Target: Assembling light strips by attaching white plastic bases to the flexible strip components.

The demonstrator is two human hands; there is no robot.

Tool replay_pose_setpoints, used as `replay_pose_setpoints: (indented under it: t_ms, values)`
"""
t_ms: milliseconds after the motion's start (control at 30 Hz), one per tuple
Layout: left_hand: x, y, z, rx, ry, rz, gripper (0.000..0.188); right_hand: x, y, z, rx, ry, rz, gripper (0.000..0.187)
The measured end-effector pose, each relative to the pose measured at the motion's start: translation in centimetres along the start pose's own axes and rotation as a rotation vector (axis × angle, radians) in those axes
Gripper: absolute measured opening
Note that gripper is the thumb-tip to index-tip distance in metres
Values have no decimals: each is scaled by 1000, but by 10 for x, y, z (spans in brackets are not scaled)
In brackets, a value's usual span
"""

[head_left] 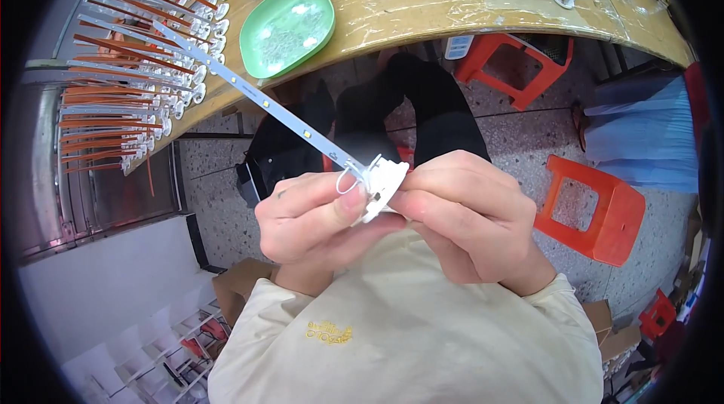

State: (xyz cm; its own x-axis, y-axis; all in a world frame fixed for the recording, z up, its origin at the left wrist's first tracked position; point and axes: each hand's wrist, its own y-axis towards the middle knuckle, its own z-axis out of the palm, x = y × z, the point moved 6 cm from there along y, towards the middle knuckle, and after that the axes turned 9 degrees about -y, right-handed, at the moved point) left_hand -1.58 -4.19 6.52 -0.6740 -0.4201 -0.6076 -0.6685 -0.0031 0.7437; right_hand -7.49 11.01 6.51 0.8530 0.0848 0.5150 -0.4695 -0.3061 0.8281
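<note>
Currently | left hand (311, 219) grasps white base (388, 178); right hand (477, 214) pinches its right edge | twisting could bend light strip (285, 120) beyond base

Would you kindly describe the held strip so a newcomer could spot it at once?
Below the wooden table, before the cream shirt, the left hand and right hand meet at a white base. From it, a slim pale strip dotted with small yellow squares slants up and left. Unlike the crowded strips at the table's left end, this one is held in midair.
</note>
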Motion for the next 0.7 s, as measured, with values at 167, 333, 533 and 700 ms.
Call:
replay_pose_setpoints:
  t_ms: [167,333,533,700]
  values:
    - [3,0,-1,-16,-51,-24,43,0,-4,-1,39,15,77,31]
    - [9,-2,-1,-75,-138,-30,46,-2,-3,-1,31,-6,74,31]
    - [20,5,1,-101,-169,13,47,-7,4,-3,36,-12,60,30]
    - [18,10,-14,-85,-185,-32,43,-25,32,-20,25,-14,76,21]
